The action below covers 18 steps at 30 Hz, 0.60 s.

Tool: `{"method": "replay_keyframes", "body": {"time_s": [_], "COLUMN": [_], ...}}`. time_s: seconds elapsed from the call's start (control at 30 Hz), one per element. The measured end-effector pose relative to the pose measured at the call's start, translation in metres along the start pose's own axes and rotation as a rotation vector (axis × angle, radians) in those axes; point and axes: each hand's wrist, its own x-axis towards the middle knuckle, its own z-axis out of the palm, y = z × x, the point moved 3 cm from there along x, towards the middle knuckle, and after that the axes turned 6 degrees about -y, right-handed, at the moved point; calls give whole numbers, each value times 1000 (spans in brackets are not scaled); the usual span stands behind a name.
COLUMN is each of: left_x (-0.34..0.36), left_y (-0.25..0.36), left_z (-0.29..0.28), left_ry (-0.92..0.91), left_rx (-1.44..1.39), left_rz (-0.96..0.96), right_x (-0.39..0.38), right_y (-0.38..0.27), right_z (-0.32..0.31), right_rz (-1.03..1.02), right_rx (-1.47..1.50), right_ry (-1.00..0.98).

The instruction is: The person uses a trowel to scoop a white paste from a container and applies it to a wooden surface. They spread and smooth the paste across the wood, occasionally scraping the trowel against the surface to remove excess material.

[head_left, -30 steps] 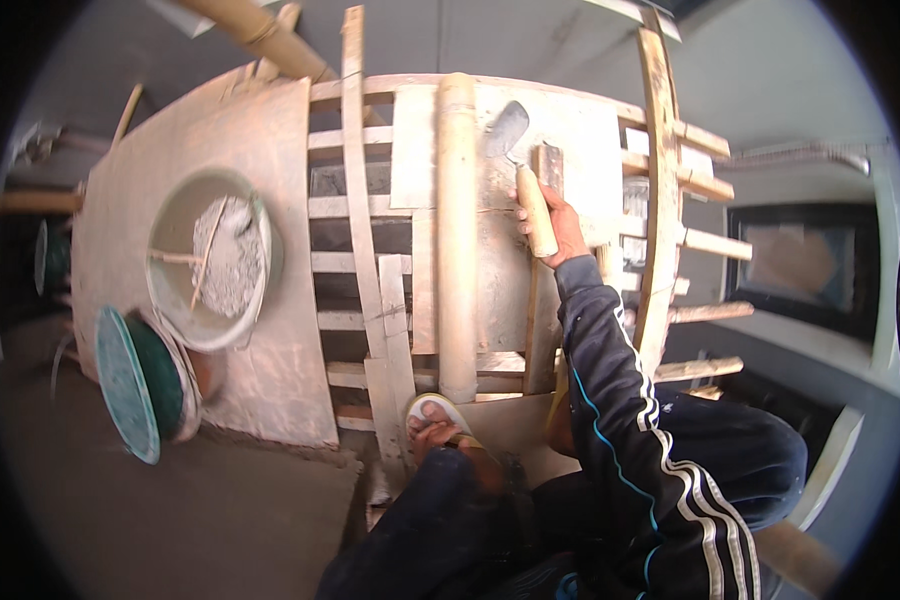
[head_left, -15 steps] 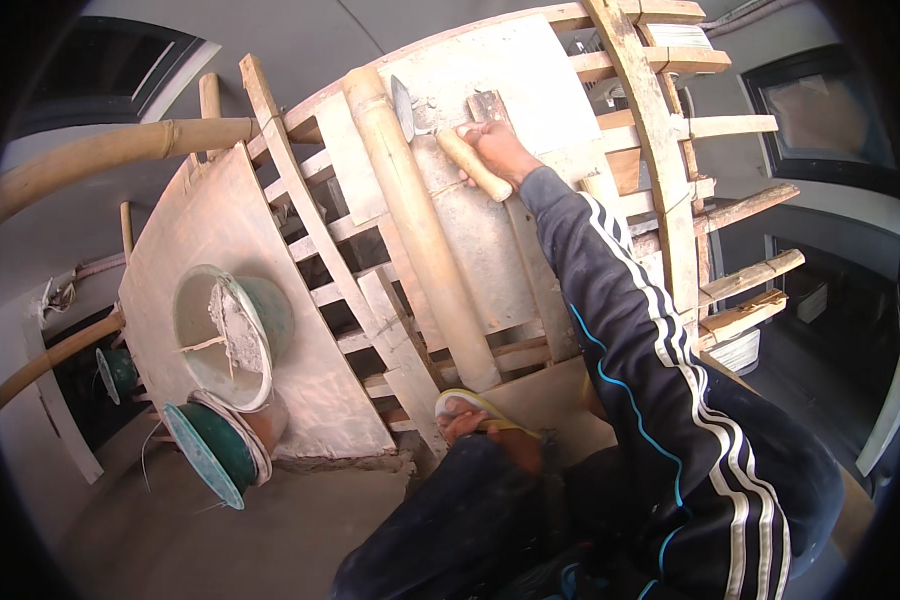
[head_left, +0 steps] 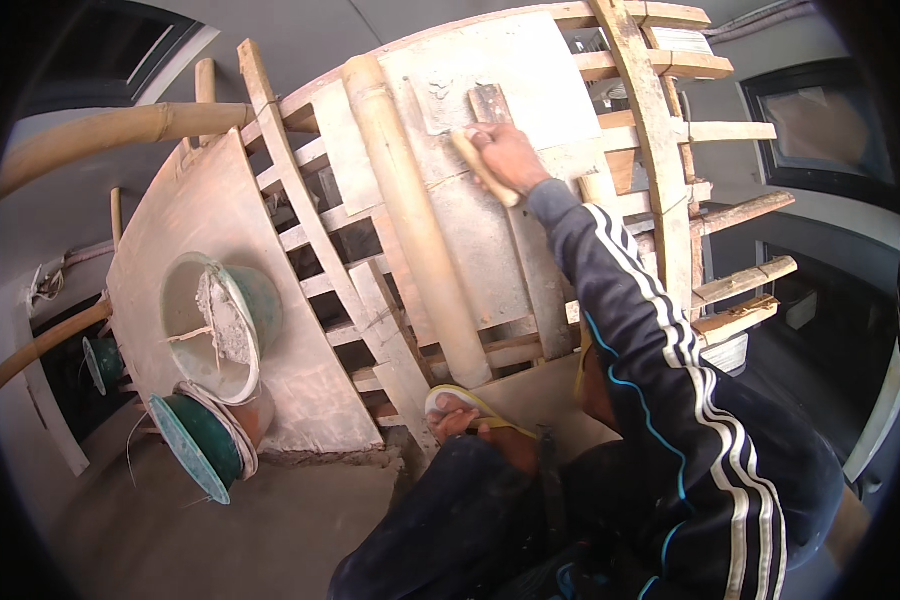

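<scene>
My right hand [head_left: 507, 158] is closed around the pale wooden handle of a trowel [head_left: 484, 172]. Its blade, hard to tell from the surface, reaches toward a patch of grey mortar [head_left: 437, 100] on a light board [head_left: 530, 65]. Under and beside my fist lies a dark wooden strip [head_left: 489, 102]. To the left of the hand, a thick bamboo pole [head_left: 410, 210] runs lengthwise over the boards. My left hand is out of the picture.
A green bucket [head_left: 260, 310] with grey mix and a stick stands at left, beside another green bucket [head_left: 195, 450]. Slatted wooden framing [head_left: 660, 150] with open gaps surrounds the boards. My sandalled foot [head_left: 455, 410] rests near the bamboo's lower end.
The trowel has turned in my right hand: its blade, raised on edge near the bamboo before, now seems to lie flatter. My hand has shifted slightly right; the view has moved a little.
</scene>
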Motion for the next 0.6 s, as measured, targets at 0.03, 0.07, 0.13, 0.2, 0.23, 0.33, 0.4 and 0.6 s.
{"method": "replay_keyframes", "body": {"time_s": [0.03,0.07,0.13,0.2,0.23,0.33,0.4,0.6], "left_x": [5,11,17,22,22,9,1,15], "left_y": [14,20,16,8,7,-1,-6,1], "left_z": [3,3,1,-2,0,-3,-2,2], "left_ry": [-57,-102,-76,-63,-57,-152,-185,-62], "left_rx": [-26,-27,-88,-144,-184,-22,38,-321], "left_rz": [7,17,67,111,131,110,82,-82], "right_x": [6,17,27,26,28,22,15,-5], "right_y": [16,26,30,23,23,13,5,14], "right_z": [-9,-10,2,12,10,8,10,22], "right_rz": [121,57,-20,-56,-79,-314,-330,-134], "right_rx": [145,85,64,53,4,-365,-506,-231], "right_ry": [-9,-19,-67,-72,-47,79,149,225]}}
